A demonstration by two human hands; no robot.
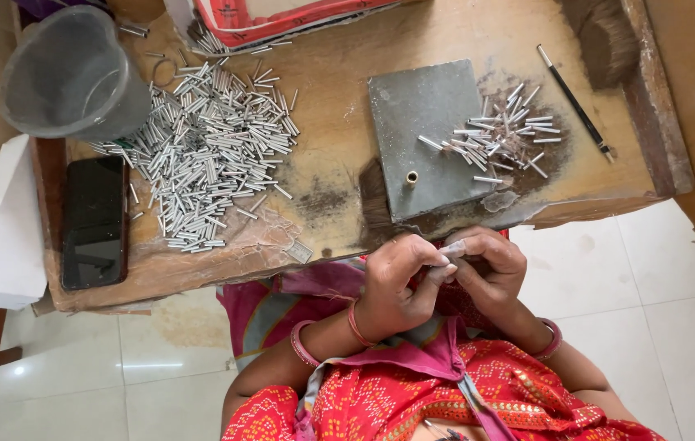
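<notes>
Pinching a small silvery piece (450,250) between their fingertips, the left hand (396,282) and the right hand (490,273) are meeting just below the near edge of the grey metal block (425,135); both are curling closed around it, though what the piece is cannot be told. Beside the block's right edge a small heap of short metal tubes (502,135) is lying, with a black pencil (574,102) beyond. Well left of the block a large pile of tubes (208,147) is spreading, a grey bucket (69,73) and a dark phone (94,220) sitting further left.
</notes>
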